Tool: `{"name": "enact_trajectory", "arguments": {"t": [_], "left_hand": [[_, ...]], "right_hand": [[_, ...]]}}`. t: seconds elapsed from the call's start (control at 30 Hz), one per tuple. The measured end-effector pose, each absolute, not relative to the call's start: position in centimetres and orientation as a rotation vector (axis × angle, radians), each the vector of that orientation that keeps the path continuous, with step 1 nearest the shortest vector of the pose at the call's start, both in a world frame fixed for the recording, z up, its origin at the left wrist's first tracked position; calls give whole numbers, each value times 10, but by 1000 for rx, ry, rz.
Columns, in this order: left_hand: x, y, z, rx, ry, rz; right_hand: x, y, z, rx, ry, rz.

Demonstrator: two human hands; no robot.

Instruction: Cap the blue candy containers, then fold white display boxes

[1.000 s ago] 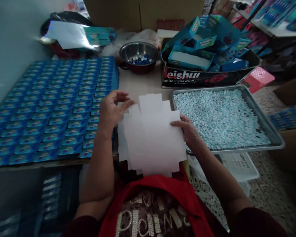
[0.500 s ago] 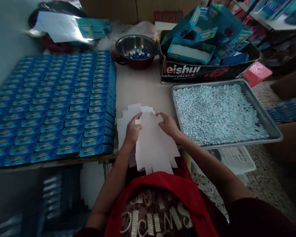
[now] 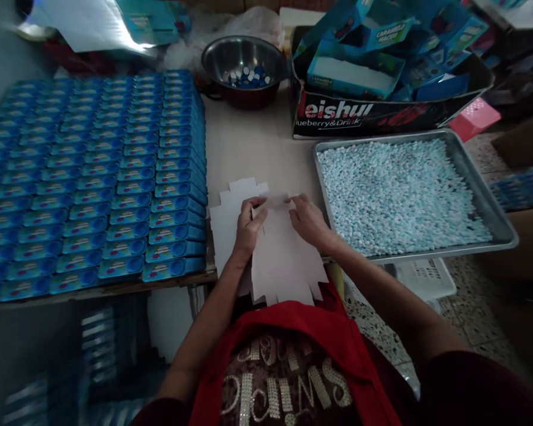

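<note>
The left hand (image 3: 249, 228) is partly closed: its thumb and fingers pinch the upper left corner of a white die-cut sheet (image 3: 286, 254). The right hand (image 3: 308, 219) has bent fingers, and they hold the upper right corner of the same sheet. Between the two hands, the far edge of the sheet is folded up, a little blurred. The sheet reaches from the fingers down to the red apron (image 3: 288, 319).

Under and left of the left fingers there are more white sheets (image 3: 224, 225), lying on the pale table (image 3: 257, 136). Farther left stand many rows of blue packs (image 3: 124, 186). Right of the right fingers is a metal tray (image 3: 506, 228) with pale blue and white pieces (image 3: 404, 195). Beyond the fingers are a metal bowl (image 3: 244, 50) and a carton (image 3: 364, 121) with blue boxes (image 3: 353, 74). The speckled floor (image 3: 475, 313) is at the right.
</note>
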State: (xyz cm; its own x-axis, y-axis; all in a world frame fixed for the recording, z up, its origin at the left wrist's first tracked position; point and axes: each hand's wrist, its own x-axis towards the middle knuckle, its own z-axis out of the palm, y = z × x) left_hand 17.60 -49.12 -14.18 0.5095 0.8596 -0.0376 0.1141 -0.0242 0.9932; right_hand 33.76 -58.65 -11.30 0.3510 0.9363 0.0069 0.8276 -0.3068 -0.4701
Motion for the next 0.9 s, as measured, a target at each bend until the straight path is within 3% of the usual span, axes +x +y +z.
{"name": "enact_trajectory", "arguments": {"t": [0.27,0.6,0.9], "left_hand": [[197,-501,-125,1543,1024,989],[184,-487,-127,1464,1076,702],[183,-486,-126,1573,1067,744]], "right_hand": [[339,-586,-120,-2103,-1282,364],[359,-600,-109,-1843,-1245,747],[359,-592,-99,-1888,-1358,797]]}}
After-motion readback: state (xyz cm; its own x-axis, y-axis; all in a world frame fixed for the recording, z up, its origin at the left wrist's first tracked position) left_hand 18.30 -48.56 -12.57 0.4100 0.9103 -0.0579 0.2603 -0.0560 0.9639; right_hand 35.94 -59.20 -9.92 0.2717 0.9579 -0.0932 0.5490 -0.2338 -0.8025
